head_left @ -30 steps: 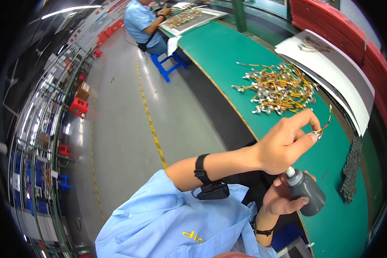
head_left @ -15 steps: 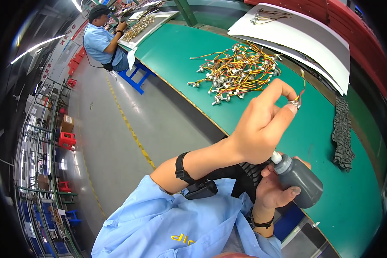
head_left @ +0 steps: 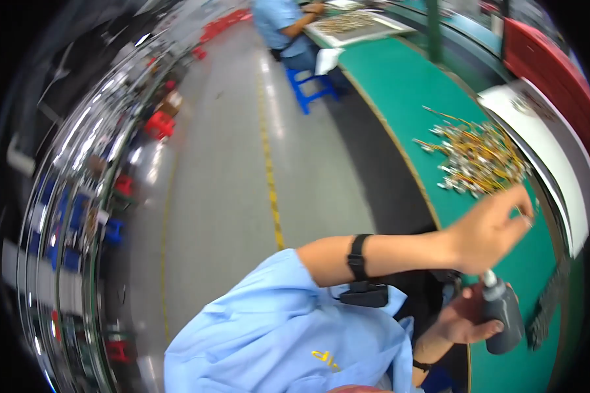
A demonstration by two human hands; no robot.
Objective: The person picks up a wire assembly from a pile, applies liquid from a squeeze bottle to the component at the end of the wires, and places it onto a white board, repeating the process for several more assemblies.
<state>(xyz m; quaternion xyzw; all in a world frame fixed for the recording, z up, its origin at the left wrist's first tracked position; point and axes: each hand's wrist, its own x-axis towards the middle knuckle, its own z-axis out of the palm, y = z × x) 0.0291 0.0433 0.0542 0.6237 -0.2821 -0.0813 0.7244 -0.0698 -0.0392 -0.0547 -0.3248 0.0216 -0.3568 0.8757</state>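
Since half a second ago, the whole scene has slid rightward in view, bench [head_left: 400, 92] included. Bare green top lies between the bench's tan edge and the wire pile [head_left: 482, 157], and a longer clear stretch runs toward the co-worker [head_left: 278, 26]. Opposite that edge, a white sheet [head_left: 550, 170] borders the pile closely; a dark crumpled cloth [head_left: 544, 311] lies below it. Near the pile, the left grip [head_left: 529, 219] is pinched closed on a small wired piece [head_left: 529, 222], pale and smeared by motion. The right grip [head_left: 462, 321] wraps a dark grey bottle [head_left: 503, 321], slightly tilted, its white nozzle [head_left: 489, 280] just under the left grip.
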